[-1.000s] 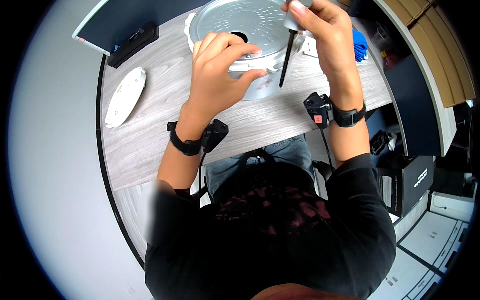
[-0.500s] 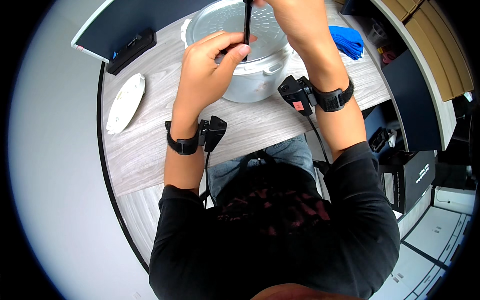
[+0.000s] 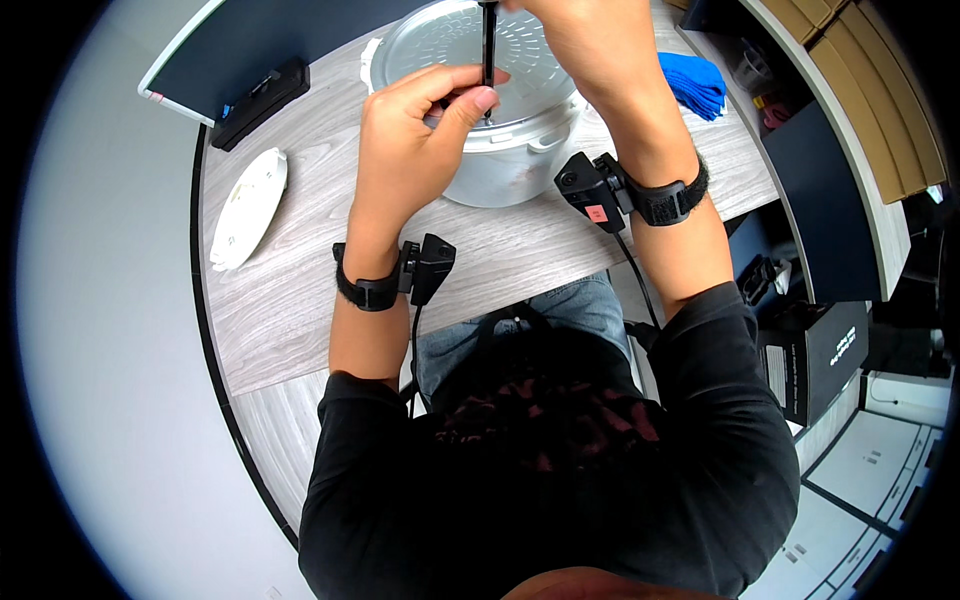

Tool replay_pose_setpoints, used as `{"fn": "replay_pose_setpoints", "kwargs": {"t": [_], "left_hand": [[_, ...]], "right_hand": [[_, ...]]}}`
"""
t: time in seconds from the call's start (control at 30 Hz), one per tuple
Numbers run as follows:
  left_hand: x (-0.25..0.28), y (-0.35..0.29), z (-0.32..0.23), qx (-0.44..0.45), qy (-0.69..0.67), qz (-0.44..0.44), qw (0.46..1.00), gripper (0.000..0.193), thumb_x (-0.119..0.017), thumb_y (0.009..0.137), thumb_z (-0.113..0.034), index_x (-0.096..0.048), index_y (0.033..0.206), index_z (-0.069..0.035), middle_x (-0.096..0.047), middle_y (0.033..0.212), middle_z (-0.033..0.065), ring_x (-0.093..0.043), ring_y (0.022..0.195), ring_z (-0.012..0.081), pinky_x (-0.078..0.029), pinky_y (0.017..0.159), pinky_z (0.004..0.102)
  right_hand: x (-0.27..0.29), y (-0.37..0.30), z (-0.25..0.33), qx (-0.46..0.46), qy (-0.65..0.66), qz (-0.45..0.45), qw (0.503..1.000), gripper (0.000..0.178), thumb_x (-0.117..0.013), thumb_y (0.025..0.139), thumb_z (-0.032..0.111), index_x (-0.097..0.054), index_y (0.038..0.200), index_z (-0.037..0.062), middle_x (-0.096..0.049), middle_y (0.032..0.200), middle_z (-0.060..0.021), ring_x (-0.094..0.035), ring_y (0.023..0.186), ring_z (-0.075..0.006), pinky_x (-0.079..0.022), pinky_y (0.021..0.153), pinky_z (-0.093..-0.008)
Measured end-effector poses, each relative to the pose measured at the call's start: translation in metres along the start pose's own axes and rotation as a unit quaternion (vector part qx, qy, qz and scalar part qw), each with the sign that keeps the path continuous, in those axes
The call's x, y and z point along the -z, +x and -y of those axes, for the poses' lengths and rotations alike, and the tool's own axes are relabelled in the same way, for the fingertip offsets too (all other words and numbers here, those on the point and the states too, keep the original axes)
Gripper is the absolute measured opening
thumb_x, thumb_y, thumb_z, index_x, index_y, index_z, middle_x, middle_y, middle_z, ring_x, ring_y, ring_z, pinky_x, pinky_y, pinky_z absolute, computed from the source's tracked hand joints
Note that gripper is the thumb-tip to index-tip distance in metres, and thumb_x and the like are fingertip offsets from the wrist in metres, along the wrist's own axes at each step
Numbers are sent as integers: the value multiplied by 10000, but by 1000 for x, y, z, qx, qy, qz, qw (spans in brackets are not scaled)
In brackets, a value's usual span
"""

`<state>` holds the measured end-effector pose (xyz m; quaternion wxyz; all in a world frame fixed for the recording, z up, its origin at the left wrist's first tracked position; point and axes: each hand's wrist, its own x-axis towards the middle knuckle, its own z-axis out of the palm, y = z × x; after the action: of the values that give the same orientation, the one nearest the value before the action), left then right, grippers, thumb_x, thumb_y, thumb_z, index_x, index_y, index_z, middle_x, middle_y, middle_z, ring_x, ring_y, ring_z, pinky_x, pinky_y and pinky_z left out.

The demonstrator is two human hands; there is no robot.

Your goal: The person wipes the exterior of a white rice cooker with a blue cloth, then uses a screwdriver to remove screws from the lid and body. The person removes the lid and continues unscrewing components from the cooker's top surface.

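Note:
A round white appliance [image 3: 500, 178] stands on the table with a grey, slotted metal disc [image 3: 420, 48] facing up. A slim black screwdriver [image 3: 489, 50] is upright over it, its lower end at the appliance's near rim. The thumb and fingers of my left hand [image 3: 412, 132] close around the screwdriver's lower shaft, right at the rim. Higher up, my right hand [image 3: 585, 35] grips the handle; the picture's upper edge cuts off part of its fingers. On the table to the left lies a white oval cover [image 3: 248, 208].
A folded blue cloth [image 3: 692, 84] lies right of the appliance. At the back left, a black case [image 3: 262, 104] rests by a dark partition [image 3: 300, 30]. Brown cardboard boxes [image 3: 880, 100] fill the right-hand shelf, with a black carton [image 3: 832, 355] lower down.
The screwdriver and my left fingers have shifted slightly left, and a bright spot now shows at the tool's lower end. Both hands keep their hold.

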<state>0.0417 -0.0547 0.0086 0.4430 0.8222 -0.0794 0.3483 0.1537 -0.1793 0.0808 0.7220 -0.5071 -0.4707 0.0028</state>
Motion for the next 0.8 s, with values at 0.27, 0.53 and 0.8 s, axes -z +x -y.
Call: {"fn": "replay_pose_setpoints", "kwargs": {"t": [0.27, 0.53, 0.8], "left_hand": [[0, -1, -2, 11, 1, 3, 1000, 160, -718, 890, -96, -775, 1033, -51, -722, 806, 59, -645, 693, 116, -473, 600, 250], [3, -3, -1, 20, -7, 14, 1000, 146, -716, 894, -92, -770, 1017, -35, -732, 841, 69, -665, 745, 127, -501, 665, 253], [9, -2, 2, 28, -28, 48, 998, 184, -696, 927, -143, -764, 1066, -43, -728, 858, 64, -661, 741, 121, -497, 638, 245]], "right_hand": [[0, -2, 0, -13, 12, 4, 1000, 160, -719, 928, 137, -678, 911, -16, -615, 734, 18, -514, 648, -27, -411, 566, -195], [5, -3, -3, -17, 30, 56, 998, 178, -734, 928, 135, -682, 982, -26, -632, 793, 18, -542, 697, -27, -440, 611, -189], [17, 5, -21, 21, 180, 146, 973, 322, -677, 961, 97, -578, 1235, -42, -703, 1007, -83, -664, 946, -125, -542, 884, -261]]}}
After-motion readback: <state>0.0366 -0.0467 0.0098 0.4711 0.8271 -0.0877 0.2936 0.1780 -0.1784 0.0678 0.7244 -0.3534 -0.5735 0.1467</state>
